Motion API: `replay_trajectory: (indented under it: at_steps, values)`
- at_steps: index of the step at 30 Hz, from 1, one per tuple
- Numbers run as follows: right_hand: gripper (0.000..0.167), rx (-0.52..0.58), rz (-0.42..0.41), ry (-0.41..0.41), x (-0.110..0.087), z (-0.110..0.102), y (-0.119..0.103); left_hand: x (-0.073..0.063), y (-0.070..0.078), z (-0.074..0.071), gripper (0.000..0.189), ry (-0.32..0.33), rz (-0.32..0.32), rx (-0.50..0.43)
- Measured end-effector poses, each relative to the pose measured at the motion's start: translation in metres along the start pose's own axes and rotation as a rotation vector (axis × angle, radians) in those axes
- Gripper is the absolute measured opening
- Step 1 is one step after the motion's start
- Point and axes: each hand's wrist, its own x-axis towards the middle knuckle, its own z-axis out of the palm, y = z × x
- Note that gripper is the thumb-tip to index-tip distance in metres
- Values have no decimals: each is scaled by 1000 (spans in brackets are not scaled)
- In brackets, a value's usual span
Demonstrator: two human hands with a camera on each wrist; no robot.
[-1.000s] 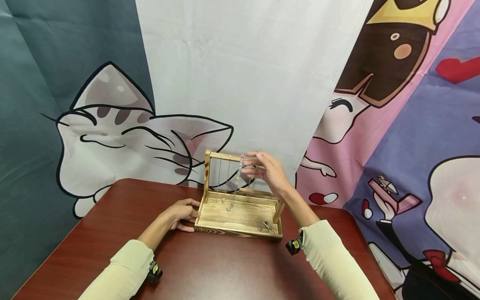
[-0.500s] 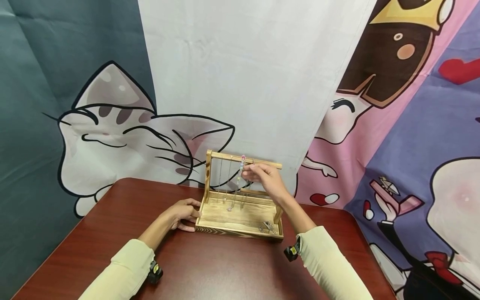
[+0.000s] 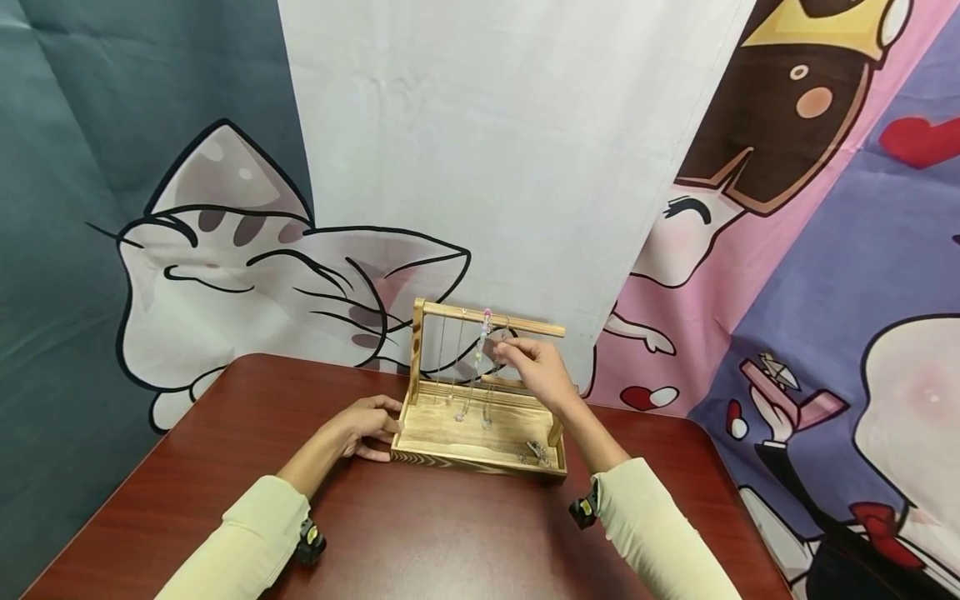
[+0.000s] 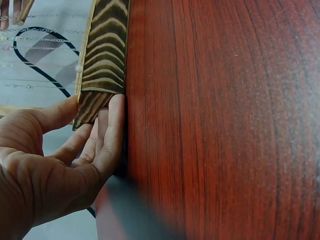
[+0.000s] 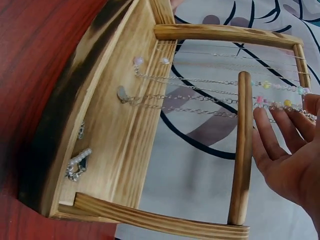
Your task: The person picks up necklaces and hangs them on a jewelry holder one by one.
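A wooden jewelry stand (image 3: 435,437) has a shallow tray and an upper bar on a left post. At its left end my left hand (image 3: 367,427) grips the tray corner, thumb on top and fingers along the outside (image 4: 85,150). My right hand (image 3: 536,367) is just below the upper bar, its thumb and fingertips pinching a silver chain necklace. In the right wrist view, pink and yellow beads lie at these fingers (image 5: 270,135); the pendant (image 5: 121,94) reaches the tray. A beaded necklace (image 3: 480,342) and thinner chains hang farther left.
A pearl-and-metal piece (image 5: 77,162) lies in the tray's right front corner. From the short right post extends a lower bar (image 5: 242,150) with a free end. The stand rests on a reddish-brown table (image 3: 420,533), before a printed cartoon curtain (image 3: 525,150).
My right hand has come down from the upper bar, its spread fingers closing on the chain. The necklace now hangs lower, its pendant down at the tray. My left hand stays put.
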Motion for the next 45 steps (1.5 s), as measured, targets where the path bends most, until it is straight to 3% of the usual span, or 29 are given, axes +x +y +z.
replay_trajectory:
  at_steps: [21,28,36,45]
  values:
    - [38,-112,-15,168,-21,4,14,-1,0,0,55,3,-10,-8]
    - [36,-104,-79,209,-32,10,10,0,0,1,56,1,-7,-12]
    - [37,-95,-166,186,-45,19,5,0,0,1,55,2,-8,-16]
    - [42,-215,-215,141,-58,30,12,0,0,1,53,1,-8,-15]
